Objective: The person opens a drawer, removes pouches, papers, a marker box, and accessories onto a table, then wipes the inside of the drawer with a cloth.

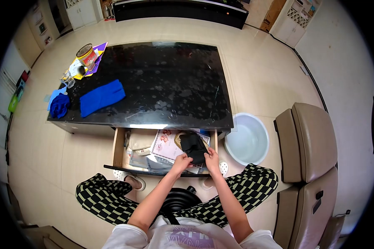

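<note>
Both of my hands grip a black, soft item that looks like a small pouch (pixel 194 145), over the right side of an open drawer (pixel 119 145). My left hand (pixel 181 163) pinches its near left corner. On the near right side, my right hand (pixel 212 160) has its fingers closed on the edge. Beneath the pouch shows part of a round tan item (pixel 178 140). Beside it lies a pinkish printed paper (pixel 164 146), and a beige pouch (pixel 139 142) sits further left in the drawer. Clear plastic sleeves (pixel 153 163) lie along the drawer's front.
The black table (pixel 166 83) above the drawer carries a folded blue cloth (pixel 102 97), a crumpled blue cloth (pixel 60 105), a glass cup (pixel 67 79) and a jar (pixel 86 57). A basin of water (pixel 247 139) stands right, near a brown sofa (pixel 314 141).
</note>
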The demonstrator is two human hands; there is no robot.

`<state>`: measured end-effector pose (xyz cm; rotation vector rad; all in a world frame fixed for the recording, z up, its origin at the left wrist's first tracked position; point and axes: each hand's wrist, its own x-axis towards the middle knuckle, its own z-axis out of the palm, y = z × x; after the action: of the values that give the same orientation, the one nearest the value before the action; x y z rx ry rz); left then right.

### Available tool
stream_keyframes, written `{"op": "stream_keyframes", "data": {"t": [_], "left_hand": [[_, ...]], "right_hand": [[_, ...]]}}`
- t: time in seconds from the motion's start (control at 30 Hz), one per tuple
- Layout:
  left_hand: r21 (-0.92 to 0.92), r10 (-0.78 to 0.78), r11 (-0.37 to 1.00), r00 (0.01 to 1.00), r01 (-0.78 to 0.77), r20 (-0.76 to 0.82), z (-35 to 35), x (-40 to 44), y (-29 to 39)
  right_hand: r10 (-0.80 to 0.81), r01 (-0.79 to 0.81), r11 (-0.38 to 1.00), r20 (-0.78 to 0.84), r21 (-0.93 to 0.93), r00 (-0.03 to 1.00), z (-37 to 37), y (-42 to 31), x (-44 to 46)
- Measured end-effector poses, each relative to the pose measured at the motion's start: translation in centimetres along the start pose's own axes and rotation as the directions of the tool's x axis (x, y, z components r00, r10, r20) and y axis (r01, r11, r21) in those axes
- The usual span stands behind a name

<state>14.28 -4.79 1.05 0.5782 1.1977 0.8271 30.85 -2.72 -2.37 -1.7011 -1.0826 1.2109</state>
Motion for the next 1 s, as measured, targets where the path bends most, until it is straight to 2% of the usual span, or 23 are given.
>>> {"op": "stream_keyframes", "data": {"t": [0.1, 0.17, 0.23, 0.3, 0.37, 0.4, 0.43, 0.53, 0.63, 0.67, 0.7, 0.77, 0.83, 0.93, 0.97, 1.0], "left_hand": [[0.022, -0.028, 0.999, 0.999, 0.027, 0.035, -0.9, -3.5, 1.1], [-0.005, -0.035, 0.999, 0.998, 0.036, 0.042, -1.6, -5.9, 1.7], [0.007, 0.016, 1.0, 0.999, -0.017, 0.047, -3.1, -7.4, 1.8], [0.019, 0.057, 0.998, 0.997, -0.058, 0.045, -4.3, -9.2, 2.7], [0.013, 0.132, 0.991, 0.991, -0.132, -0.025, -5.1, -11.0, 4.9], [0.076, 0.174, 0.983, 0.979, -0.167, -0.103, -5.2, -11.6, 5.9], [0.078, 0.18, 0.982, 0.977, -0.172, -0.112, -5.7, -11.5, 6.5], [0.324, 0.48, 0.86, 0.839, -0.393, -0.256, -7.2, -11.0, 8.3], [0.605, 0.703, 0.658, 0.655, -0.449, -0.277, -8.4, -10.7, 11.8], [0.585, 0.729, 0.651, 0.611, -0.483, -0.307, -8.7, -10.4, 12.8], [0.562, 0.693, 0.69, 0.639, -0.455, -0.333, -9.0, -10.7, 14.6], [0.589, 0.729, 0.66, 0.588, -0.467, -0.351, -10.7, -8.9, 16.4], [0.692, 0.839, 0.534, 0.41, -0.485, -0.359, -13.3, -5.4, 17.3], [0.592, 0.78, 0.621, 0.478, -0.514, -0.404, -15.0, -3.1, 20.6], [0.569, 0.776, 0.628, 0.487, -0.531, -0.401, -15.9, -1.8, 21.2], [0.613, 0.759, 0.633, 0.537, -0.473, -0.369, -16.8, -0.9, 21.8]], "right_hand": [[-0.138, 0.138, 0.99, 0.017, 0.013, 0.99, 0.0, -3.2, -3.8], [-0.105, 0.106, 0.985, 0.011, -0.136, 0.994, 0.4, -5.6, -6.6], [-0.14, 0.146, 0.981, 0.051, -0.127, 0.989, 1.2, -7.6, -8.9], [-0.186, 0.192, 0.978, 0.073, -0.084, 0.98, 2.5, -8.8, -10.1], [-0.256, 0.253, 0.967, 0.104, 0.041, 0.961, 4.1, -10.2, -10.6], [-0.254, 0.245, 0.966, 0.131, 0.085, 0.958, 4.8, -12.3, -11.1], [-0.26, 0.249, 0.964, 0.139, 0.091, 0.956, 5.8, -13.0, -10.8], [-0.371, 0.34, 0.917, 0.132, 0.21, 0.919, 8.5, -14.9, -9.7], [-0.476, 0.455, 0.879, 0.194, 0.146, 0.858, 11.2, -16.9, -7.5], [-0.573, 0.556, 0.818, 0.131, 0.146, 0.809, 12.8, -16.3, -5.8], [-0.576, 0.557, 0.816, 0.134, 0.151, 0.807, 13.9, -17.0, -5.2], [-0.559, 0.506, 0.808, 0.124, 0.302, 0.82, 15.7, -18.8, -3.7], [-0.607, 0.571, 0.781, 0.091, 0.255, 0.789, 18.1, -19.6, -1.4], [-0.563, 0.543, 0.824, 0.115, 0.162, 0.819, 21.4, -20.4, 1.4], [-0.593, 0.59, 0.804, 0.138, 0.067, 0.793, 22.3, -20.4, 2.6], [-0.6, 0.595, 0.8, 0.126, 0.074, 0.79, 23.3, -20.5, 3.7]]}}
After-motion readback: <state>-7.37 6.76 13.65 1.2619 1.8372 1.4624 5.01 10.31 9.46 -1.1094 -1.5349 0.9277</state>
